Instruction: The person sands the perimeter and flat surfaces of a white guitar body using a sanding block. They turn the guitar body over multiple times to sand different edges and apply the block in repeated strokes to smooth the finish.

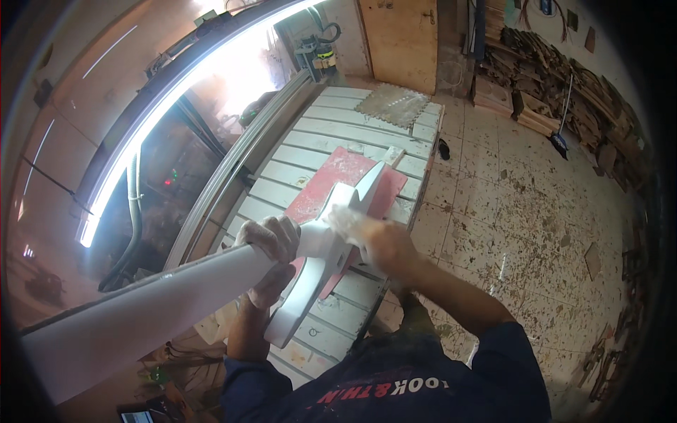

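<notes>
A long white post slants in from the lower left and joins a curved white crosspiece with splayed, leg-like ends. My left hand, pale with dust, is wrapped round the post close to that joint. On the far side of the joint my right hand presses against the white piece, its fingers blurred and whitish. They look drawn together, but whatever is in them, if anything, cannot be made out. Beneath the crosspiece lies a dusty red board.
The red board rests on a white slatted machine bed with a metal rail along its left. A pale mat with a toothed edge lies at the far end. Scraps litter the tiled floor; stacked wood offcuts and a broom stand beyond.
</notes>
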